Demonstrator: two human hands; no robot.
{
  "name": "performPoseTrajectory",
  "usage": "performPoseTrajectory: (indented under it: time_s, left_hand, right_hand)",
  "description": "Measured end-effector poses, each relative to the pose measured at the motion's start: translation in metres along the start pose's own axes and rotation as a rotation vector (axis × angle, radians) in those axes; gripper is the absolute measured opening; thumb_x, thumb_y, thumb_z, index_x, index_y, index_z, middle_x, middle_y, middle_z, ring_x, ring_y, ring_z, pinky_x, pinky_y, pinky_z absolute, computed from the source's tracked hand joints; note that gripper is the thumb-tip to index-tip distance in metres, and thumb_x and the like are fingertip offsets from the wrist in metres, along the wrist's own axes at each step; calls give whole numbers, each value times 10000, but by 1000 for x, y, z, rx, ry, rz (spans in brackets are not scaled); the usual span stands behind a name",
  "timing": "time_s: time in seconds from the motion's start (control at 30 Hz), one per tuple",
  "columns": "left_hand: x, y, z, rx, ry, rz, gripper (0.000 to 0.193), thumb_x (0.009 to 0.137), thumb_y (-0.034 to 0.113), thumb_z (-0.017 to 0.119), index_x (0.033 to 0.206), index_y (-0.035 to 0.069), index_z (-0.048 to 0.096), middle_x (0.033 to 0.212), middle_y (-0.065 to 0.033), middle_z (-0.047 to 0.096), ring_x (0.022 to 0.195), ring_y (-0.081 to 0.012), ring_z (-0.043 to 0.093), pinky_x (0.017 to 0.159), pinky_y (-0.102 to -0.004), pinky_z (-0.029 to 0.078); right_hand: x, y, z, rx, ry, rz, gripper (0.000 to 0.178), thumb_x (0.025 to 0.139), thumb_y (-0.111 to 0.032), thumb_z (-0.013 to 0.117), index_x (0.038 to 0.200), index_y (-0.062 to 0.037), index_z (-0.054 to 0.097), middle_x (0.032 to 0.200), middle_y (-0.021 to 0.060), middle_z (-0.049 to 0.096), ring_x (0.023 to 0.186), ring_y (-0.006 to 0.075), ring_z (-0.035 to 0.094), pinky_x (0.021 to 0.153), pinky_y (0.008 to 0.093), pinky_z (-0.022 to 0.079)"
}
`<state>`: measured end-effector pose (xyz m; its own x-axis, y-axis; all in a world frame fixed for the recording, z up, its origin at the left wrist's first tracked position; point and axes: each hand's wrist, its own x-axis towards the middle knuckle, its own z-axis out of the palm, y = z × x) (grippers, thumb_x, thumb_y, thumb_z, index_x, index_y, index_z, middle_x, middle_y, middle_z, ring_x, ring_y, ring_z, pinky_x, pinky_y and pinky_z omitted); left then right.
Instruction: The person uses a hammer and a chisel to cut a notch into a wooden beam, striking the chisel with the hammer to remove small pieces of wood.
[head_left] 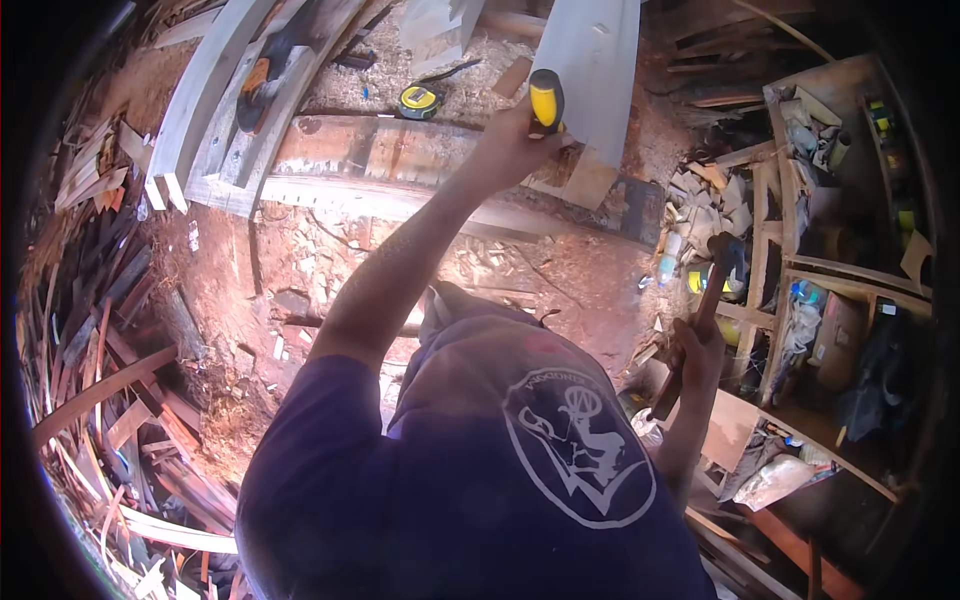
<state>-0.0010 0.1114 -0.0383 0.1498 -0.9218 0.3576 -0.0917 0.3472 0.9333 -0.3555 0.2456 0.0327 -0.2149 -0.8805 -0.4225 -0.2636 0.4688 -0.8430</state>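
Observation:
My left hand (515,150) is closed around the yellow-and-black handle of a chisel (544,100). The chisel stands upright at the edge of a pale, notched wooden board (590,75); its blade is hidden by the hand and the wood. On the right, my right hand (697,350) grips a hammer (712,290) by its wooden handle, with the dark head up and away from the board. A yellow-and-black tape measure (420,101) lies left of the chisel, on the work surface beside a long reddish plank (380,150).
Jointed pale boards (230,120) lie at the far left, with an orange-and-black tool (256,95) on them. Wood offcuts (110,430) pile up along the left. An open wooden shelf (785,200) on the right holds bottles and bags, near a heap of wood chips (705,205).

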Motion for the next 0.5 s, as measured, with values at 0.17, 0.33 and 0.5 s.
performPoseTrajectory:
  time_s: [0.17,0.33,0.5]
  left_hand:
    - [18,-9,5,427,-19,14,395,798,348,837,985,24,710,904,-149,735,788,-285,720,766,-387,565]
    - [28,-28,13,184,-77,-124,406,819,410,807,965,42,715,897,-129,724,783,-269,715,754,-406,551]
    - [26,-21,29,57,-132,-173,420,878,336,758,1110,12,625,887,-149,705,781,-245,718,772,-403,553]
  right_hand:
    - [8,-12,7,-73,-73,-69,193,884,-105,690,841,-86,503,592,-29,458,423,63,404,400,239,316]
    - [12,-41,17,-240,-90,-162,178,882,-109,687,830,-73,520,592,-26,469,428,64,415,414,242,306]
    - [23,-59,19,-263,-114,-224,179,879,-116,696,832,-66,531,589,-19,478,436,69,426,424,256,315]
